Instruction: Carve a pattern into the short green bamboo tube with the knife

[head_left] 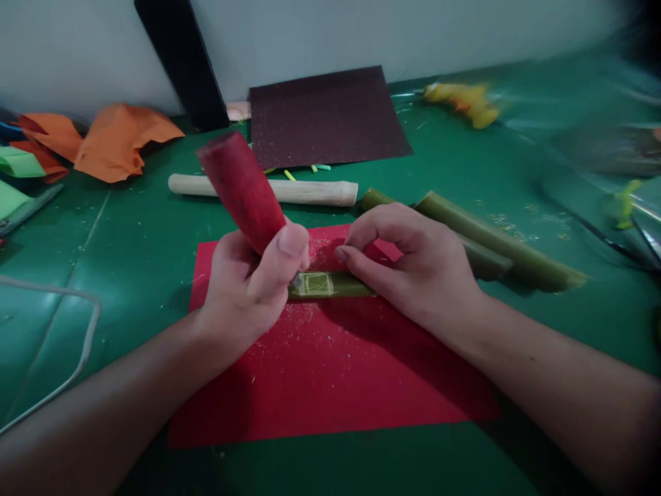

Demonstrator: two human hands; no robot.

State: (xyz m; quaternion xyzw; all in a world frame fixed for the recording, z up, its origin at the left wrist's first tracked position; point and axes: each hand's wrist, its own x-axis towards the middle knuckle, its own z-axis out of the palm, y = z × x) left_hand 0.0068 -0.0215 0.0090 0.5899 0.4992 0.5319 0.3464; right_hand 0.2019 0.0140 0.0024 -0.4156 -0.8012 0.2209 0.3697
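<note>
My left hand is wrapped round a thick red handle that tilts up and left. The handle's lower end is hidden in the fist, and a small grey bit shows below it at the bamboo. Under both hands lies a green bamboo tube with a pale square scratched into its skin beside my left fist. My right hand is closed in a pinch just above the tube's right part; what its fingertips hold, if anything, is too small to make out. Beneath lies a red sheet sprinkled with pale shavings.
Behind the sheet lies a pale bamboo stick. Two green bamboo pieces rest to the right. Farther back are a dark sheet, a black slab against the wall, crumpled orange paper and a yellow-handled tool.
</note>
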